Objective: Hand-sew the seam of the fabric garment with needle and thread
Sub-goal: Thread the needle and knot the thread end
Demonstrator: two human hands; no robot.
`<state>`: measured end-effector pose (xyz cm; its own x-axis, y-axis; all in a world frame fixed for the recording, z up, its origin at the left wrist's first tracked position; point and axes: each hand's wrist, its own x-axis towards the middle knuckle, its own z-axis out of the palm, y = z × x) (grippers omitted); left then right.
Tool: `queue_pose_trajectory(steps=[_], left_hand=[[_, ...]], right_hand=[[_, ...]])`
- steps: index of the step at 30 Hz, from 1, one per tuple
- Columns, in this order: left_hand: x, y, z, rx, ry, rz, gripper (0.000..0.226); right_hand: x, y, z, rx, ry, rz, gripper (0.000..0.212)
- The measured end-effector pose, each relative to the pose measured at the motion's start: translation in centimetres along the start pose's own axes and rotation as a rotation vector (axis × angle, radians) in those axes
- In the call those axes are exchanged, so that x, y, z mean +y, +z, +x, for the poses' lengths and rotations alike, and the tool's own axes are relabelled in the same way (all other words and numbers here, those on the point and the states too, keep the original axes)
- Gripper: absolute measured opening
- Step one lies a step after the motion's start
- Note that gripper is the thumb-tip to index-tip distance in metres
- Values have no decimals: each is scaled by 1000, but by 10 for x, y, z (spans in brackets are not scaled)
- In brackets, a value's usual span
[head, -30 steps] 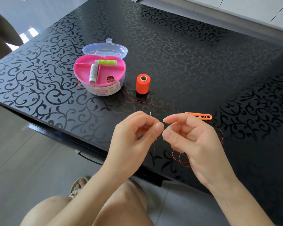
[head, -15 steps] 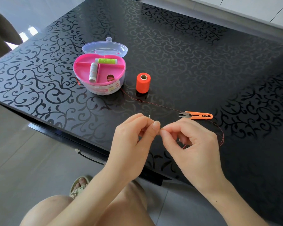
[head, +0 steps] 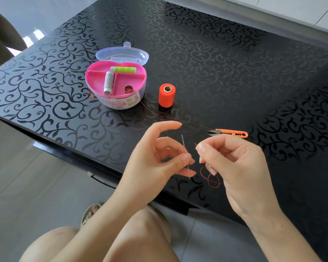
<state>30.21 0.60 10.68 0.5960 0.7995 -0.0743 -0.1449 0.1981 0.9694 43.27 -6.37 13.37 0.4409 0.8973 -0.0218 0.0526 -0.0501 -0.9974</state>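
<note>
Down by the table (head: 225,59) edge, left hand (head: 151,164) pinches the needle (head: 184,148) roughly upright, right hand (head: 235,163) pinches the orange thread (head: 196,144) tip just beside the eye. Threading step I'd say, next needs a steady poke through. Spool (head: 166,95) sits further back, no garment visible.

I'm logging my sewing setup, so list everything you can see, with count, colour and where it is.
table: one, black patterned, under everything
sewing box: one, pink, lid open, table's left
green spool: one, green, in box
grey spool: one, grey, in box
ring: one, brassy, in box
orange spool: one, orange, upright beside box
snips: one, orange, beyond right hand
needle: one, silver, pinched by left hand
thread: one, orange, pinched by right hand
left hand: one, above table edge
right hand: one, above table edge
</note>
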Motion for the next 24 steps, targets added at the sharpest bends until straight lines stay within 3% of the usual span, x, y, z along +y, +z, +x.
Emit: queue_pose_trajectory(steps=[8,24], left_hand=[[3,4,-3,20,-10,-17,15],[2,3,-4,54,27,58,14]], right_hand=[[5,9,-2,136,-88,-169,15],[2,17,-3,176,-159,-219,15]])
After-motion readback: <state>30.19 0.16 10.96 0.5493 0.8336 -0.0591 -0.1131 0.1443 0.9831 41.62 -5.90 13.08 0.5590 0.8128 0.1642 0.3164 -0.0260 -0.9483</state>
